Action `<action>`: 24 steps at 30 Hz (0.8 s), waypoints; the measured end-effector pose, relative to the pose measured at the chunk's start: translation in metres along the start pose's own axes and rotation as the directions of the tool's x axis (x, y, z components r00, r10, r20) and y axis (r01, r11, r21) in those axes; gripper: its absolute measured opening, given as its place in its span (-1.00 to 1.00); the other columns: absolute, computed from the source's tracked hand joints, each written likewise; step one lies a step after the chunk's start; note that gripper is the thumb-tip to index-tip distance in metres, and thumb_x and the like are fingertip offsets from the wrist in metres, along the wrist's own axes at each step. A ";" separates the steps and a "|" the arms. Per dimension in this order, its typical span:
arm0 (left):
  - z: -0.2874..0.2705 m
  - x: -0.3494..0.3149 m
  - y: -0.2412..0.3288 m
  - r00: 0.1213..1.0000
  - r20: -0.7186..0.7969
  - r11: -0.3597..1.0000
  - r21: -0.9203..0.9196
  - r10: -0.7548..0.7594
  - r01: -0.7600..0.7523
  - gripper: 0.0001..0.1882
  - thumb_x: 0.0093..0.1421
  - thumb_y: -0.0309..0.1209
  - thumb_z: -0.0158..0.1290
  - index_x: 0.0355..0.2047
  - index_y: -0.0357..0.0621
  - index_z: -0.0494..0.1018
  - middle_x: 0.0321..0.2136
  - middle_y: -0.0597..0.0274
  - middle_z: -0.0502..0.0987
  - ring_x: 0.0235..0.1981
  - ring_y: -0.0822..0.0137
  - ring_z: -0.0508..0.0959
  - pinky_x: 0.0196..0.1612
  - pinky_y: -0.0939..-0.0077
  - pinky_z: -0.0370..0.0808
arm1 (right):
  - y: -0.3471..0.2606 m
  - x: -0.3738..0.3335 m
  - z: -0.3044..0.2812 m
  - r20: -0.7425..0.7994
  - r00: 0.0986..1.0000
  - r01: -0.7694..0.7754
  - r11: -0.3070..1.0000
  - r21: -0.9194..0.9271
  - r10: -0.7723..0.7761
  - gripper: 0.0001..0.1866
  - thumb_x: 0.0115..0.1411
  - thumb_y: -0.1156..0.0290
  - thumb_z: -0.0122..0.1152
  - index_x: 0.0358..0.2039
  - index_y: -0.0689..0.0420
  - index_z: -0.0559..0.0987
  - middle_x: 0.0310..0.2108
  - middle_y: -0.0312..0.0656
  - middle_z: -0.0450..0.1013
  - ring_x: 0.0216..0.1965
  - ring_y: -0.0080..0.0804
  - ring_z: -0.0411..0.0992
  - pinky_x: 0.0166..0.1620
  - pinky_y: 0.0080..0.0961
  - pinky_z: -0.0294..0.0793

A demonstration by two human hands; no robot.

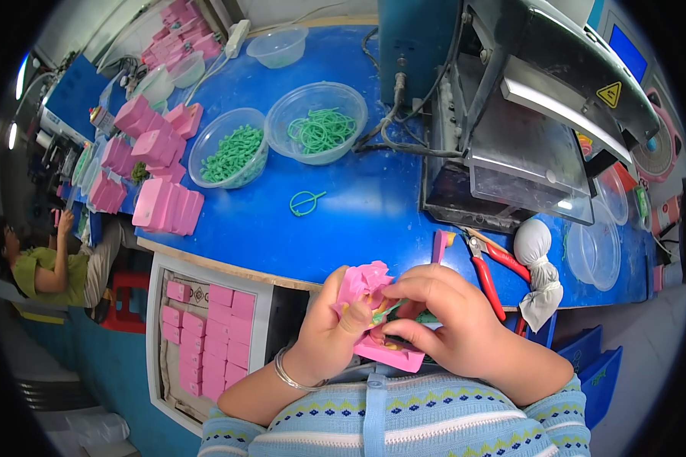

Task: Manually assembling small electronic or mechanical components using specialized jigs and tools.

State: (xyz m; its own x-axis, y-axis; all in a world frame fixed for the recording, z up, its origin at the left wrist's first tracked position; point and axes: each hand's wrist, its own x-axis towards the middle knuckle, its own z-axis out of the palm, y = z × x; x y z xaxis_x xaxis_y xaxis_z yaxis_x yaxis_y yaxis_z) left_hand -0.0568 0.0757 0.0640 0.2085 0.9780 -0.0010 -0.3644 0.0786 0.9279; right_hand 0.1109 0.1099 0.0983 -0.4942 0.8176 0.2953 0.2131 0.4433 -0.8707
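A soft pink mold [363, 283], rubbery in look, is bent open in front of my chest. My left hand [320, 327] is closed round its left side, with the thumb pressing on the front. Yellow and green show inside the fold. From the right, the curled fingers of my right hand [465, 324] reach into the opening and pinch a small green piece [387, 311], partly hidden by the fingertips. A flat pink part [392, 355] of the mold hangs below the fingers.
Clear bowls hold short green pieces [232, 156] and green rings [322, 131]. One green ring [305, 202] lies on the blue table [373, 228]. Red-handled pliers [486, 282] and a white cloth bundle [537, 259] lie at right by a machine [526, 137]. Pink blocks [168, 206] stand left; a person [49, 263] sits beyond.
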 end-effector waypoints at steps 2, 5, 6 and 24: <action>0.001 0.001 0.000 1.000 -0.002 0.999 0.053 0.011 -0.011 -0.52 0.24 -0.11 -0.09 -0.04 -0.27 0.19 -0.24 0.21 0.40 -0.37 0.54 0.42 -0.33 0.65 0.43 | 0.011 0.000 -0.006 0.055 0.980 0.196 0.966 -0.171 -0.189 -0.74 -0.14 0.51 0.21 -0.35 0.23 0.48 -0.41 -0.14 0.43 -0.47 -0.29 0.43 -0.45 -0.46 0.43; 0.003 0.003 -0.004 0.992 -0.007 0.971 0.206 0.129 -0.125 -0.51 0.19 -0.11 -0.01 -0.09 -0.26 0.20 -0.23 0.19 0.39 -0.35 0.53 0.43 -0.33 0.65 0.44 | 0.008 -0.002 -0.014 0.186 0.894 0.447 0.797 -0.407 -0.407 -0.71 -0.16 0.44 0.14 -0.36 0.26 0.49 -0.41 -0.14 0.45 -0.48 -0.33 0.44 -0.46 -0.51 0.44; 0.002 0.005 -0.006 0.979 -0.092 0.945 0.290 0.183 -0.150 -0.43 0.17 0.00 -0.06 -0.07 -0.28 0.18 -0.22 0.13 0.40 -0.27 0.44 0.43 -0.18 0.55 0.39 | 0.007 -0.003 -0.015 0.112 0.877 0.465 0.765 -0.446 -0.467 -0.71 -0.17 0.44 0.13 -0.36 0.27 0.51 -0.41 -0.12 0.46 -0.50 -0.34 0.45 -0.46 -0.53 0.44; 0.022 0.016 0.010 0.956 0.053 0.798 0.537 0.290 -0.272 -0.80 -0.06 -0.56 0.16 -0.35 -0.21 0.52 -0.50 0.29 0.38 -0.43 0.34 0.40 -0.31 0.48 0.34 | -0.001 -0.022 -0.007 0.164 0.922 -0.377 0.718 0.585 0.351 -0.69 0.21 0.63 -0.18 -0.01 0.29 0.17 -0.39 -0.20 0.40 -0.31 -0.60 0.37 -0.17 -0.59 0.38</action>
State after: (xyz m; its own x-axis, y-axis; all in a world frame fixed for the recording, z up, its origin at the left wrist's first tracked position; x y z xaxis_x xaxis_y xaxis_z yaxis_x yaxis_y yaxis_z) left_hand -0.0370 0.0881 0.0812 0.1421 0.9471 0.2879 0.1397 -0.3071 0.9414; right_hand 0.1276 0.0937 0.0952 -0.5188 0.8493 -0.0977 -0.1537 -0.2051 -0.9666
